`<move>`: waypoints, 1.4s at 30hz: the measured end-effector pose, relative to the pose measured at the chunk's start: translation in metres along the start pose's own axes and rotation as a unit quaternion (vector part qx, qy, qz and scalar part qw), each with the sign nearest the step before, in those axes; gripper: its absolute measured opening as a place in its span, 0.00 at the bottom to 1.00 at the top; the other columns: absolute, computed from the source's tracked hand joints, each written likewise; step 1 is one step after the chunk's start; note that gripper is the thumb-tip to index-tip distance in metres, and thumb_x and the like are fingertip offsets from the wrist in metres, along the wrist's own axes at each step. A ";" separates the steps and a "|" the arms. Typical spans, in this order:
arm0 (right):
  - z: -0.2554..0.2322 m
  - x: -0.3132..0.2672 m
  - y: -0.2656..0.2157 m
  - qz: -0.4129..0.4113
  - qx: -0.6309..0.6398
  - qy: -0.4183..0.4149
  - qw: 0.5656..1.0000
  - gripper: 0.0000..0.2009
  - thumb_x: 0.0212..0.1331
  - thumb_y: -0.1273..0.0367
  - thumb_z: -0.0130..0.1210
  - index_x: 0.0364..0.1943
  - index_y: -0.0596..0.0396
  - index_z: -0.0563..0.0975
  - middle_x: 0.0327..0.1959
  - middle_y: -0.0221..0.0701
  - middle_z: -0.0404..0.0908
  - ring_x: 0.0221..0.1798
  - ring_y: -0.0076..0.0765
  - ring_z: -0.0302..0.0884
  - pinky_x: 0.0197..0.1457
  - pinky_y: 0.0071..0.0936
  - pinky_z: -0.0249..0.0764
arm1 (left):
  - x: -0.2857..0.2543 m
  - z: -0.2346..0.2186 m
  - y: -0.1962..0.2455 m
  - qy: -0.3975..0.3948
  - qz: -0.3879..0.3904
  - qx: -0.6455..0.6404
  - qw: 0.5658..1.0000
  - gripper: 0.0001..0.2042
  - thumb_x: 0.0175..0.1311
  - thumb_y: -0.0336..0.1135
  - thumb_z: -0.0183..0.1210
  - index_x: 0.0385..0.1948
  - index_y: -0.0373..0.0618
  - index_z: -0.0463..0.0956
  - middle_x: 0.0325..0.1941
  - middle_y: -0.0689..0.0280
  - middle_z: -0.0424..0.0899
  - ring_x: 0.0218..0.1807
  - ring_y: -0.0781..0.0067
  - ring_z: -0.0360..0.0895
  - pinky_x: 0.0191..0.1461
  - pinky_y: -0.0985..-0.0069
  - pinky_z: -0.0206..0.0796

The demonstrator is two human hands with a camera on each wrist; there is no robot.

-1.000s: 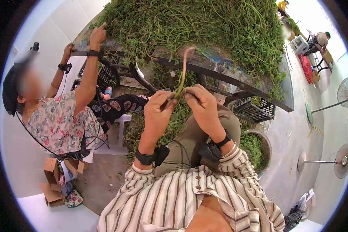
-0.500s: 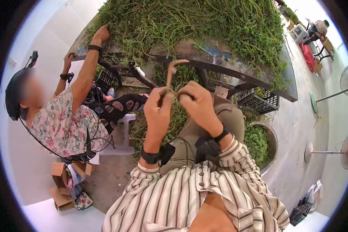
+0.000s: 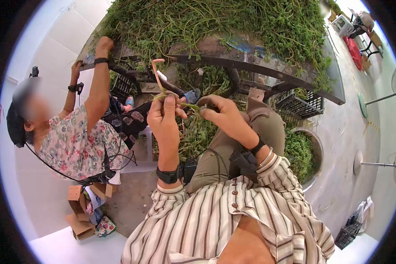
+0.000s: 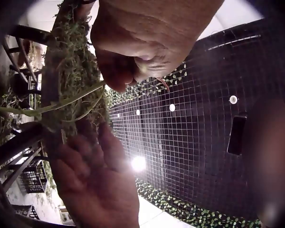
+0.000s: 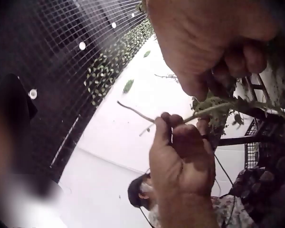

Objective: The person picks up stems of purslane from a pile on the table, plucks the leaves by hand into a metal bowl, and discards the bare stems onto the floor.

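My left hand (image 3: 163,114) pinches a long plant stem (image 3: 157,72) between thumb and fingers. Its bare, brownish end sticks up past the hand and bends over at the tip. From the other side of that grip, the green part runs toward my right hand (image 3: 224,116), whose thumb and curled fingers close at it. Small leaves show along the stem beside the right fingertips in the right wrist view. Ahead of both hands, a large heap of leafy green stems (image 3: 224,26) covers the table (image 3: 268,83).
Another person (image 3: 77,132) in a floral top sits at left, reaching to the table. Black crates (image 3: 301,103) stand under it, with loose greens on the floor. A round tub (image 3: 317,154) of greens is by my right knee. Fans (image 3: 361,101) stand at right; cardboard boxes (image 3: 79,224) lie lower left.
My hands, close together before, have drawn apart. The left has moved left with the stem; the green part now shows stretched between the hands. The other person's near hand has shifted toward the table edge.
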State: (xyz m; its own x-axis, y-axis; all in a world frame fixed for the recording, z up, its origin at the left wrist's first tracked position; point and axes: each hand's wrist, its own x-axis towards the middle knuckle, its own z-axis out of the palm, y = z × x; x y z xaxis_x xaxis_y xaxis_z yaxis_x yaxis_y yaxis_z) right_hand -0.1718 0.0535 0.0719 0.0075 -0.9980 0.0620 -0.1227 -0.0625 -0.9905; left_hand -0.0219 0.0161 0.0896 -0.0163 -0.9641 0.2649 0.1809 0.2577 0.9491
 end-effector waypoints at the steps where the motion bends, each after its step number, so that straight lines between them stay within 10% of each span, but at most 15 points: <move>1: 0.003 -0.001 0.003 0.001 0.002 0.001 1.000 0.10 0.52 0.71 0.51 0.37 0.60 0.76 0.32 0.31 0.78 0.34 0.22 0.72 0.39 0.22 0.68 | 0.000 0.000 0.001 0.003 -0.002 -0.009 1.000 0.10 0.64 0.35 0.49 0.32 0.36 0.72 0.25 0.66 0.72 0.19 0.82 0.68 0.22 0.84 0.63; 8: 0.004 -0.004 0.005 -0.042 0.001 0.027 0.999 0.07 0.51 0.75 0.48 0.33 0.64 0.75 0.35 0.35 0.78 0.36 0.23 0.73 0.39 0.22 0.68 | -0.004 0.000 -0.002 -0.006 0.015 -0.010 1.000 0.10 0.64 0.35 0.49 0.30 0.36 0.71 0.26 0.65 0.72 0.19 0.81 0.67 0.21 0.82 0.65; 11: -0.003 0.000 0.017 -0.041 0.137 0.050 0.988 0.06 0.52 0.74 0.47 0.29 0.62 0.74 0.30 0.31 0.77 0.32 0.23 0.70 0.34 0.22 0.68 | -0.006 0.005 0.003 0.001 0.031 -0.043 0.999 0.09 0.65 0.34 0.48 0.30 0.37 0.70 0.27 0.66 0.72 0.21 0.83 0.67 0.22 0.81 0.67; 13: -0.014 -0.001 0.029 0.167 0.297 0.118 0.933 0.06 0.54 0.72 0.45 0.28 0.59 0.73 0.23 0.26 0.71 0.26 0.19 0.65 0.27 0.20 0.63 | -0.002 -0.002 0.010 0.035 0.052 -0.070 0.996 0.09 0.65 0.33 0.47 0.30 0.38 0.69 0.27 0.67 0.71 0.22 0.84 0.66 0.22 0.81 0.68; 18: -0.014 -0.012 0.034 0.091 0.387 0.059 0.916 0.06 0.57 0.72 0.43 0.30 0.56 0.72 0.24 0.23 0.66 0.24 0.15 0.59 0.22 0.17 0.56 | -0.008 -0.006 0.018 0.014 0.043 -0.094 0.995 0.09 0.66 0.34 0.46 0.30 0.39 0.69 0.28 0.67 0.72 0.22 0.84 0.66 0.23 0.81 0.68; 21: -0.014 -0.020 0.028 0.122 0.337 -0.026 0.933 0.07 0.56 0.72 0.46 0.35 0.56 0.74 0.31 0.26 0.72 0.31 0.20 0.67 0.29 0.20 0.64 | -0.014 -0.003 0.018 -0.002 0.054 -0.126 0.991 0.08 0.66 0.34 0.46 0.31 0.39 0.70 0.28 0.67 0.72 0.22 0.84 0.67 0.23 0.82 0.68; 24: -0.002 -0.023 0.015 -0.017 0.117 -0.031 0.992 0.16 0.50 0.72 0.54 0.45 0.60 0.73 0.44 0.30 0.75 0.46 0.24 0.70 0.51 0.23 0.65 | -0.015 -0.004 0.014 0.012 0.061 -0.113 0.992 0.08 0.65 0.34 0.47 0.31 0.39 0.70 0.28 0.67 0.72 0.22 0.84 0.67 0.23 0.82 0.68; 29: 0.012 -0.019 0.022 -0.031 0.018 -0.025 0.999 0.18 0.49 0.72 0.56 0.46 0.61 0.71 0.41 0.35 0.76 0.42 0.22 0.69 0.47 0.22 0.66 | -0.015 0.002 0.009 0.027 0.033 -0.126 0.991 0.08 0.64 0.34 0.49 0.32 0.38 0.71 0.29 0.66 0.73 0.22 0.84 0.67 0.23 0.82 0.68; 37: 0.021 -0.012 0.034 -0.174 -0.139 0.042 0.974 0.08 0.52 0.75 0.48 0.37 0.62 0.69 0.29 0.46 0.73 0.33 0.57 0.70 0.33 0.41 0.67 | -0.015 0.007 -0.009 -0.093 -0.064 0.022 0.993 0.09 0.60 0.32 0.55 0.37 0.39 0.71 0.29 0.69 0.73 0.22 0.85 0.67 0.25 0.87 0.60; 42: 0.017 -0.012 0.032 -0.165 -0.188 0.033 0.967 0.07 0.51 0.73 0.48 0.34 0.61 0.68 0.26 0.44 0.73 0.30 0.55 0.71 0.31 0.44 0.67 | -0.018 0.006 -0.020 -0.122 -0.071 0.105 0.984 0.10 0.60 0.35 0.55 0.32 0.35 0.75 0.36 0.67 0.71 0.26 0.84 0.67 0.25 0.86 0.60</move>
State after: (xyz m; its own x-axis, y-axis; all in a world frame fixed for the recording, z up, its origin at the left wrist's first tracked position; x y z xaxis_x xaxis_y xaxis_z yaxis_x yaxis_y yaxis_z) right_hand -0.1586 0.0639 0.0374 0.0457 -0.9204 0.3884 -0.4776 -0.3616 -0.8007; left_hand -0.0313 0.0291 0.0664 -0.2676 -0.9539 0.1362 -0.0472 0.1541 0.9869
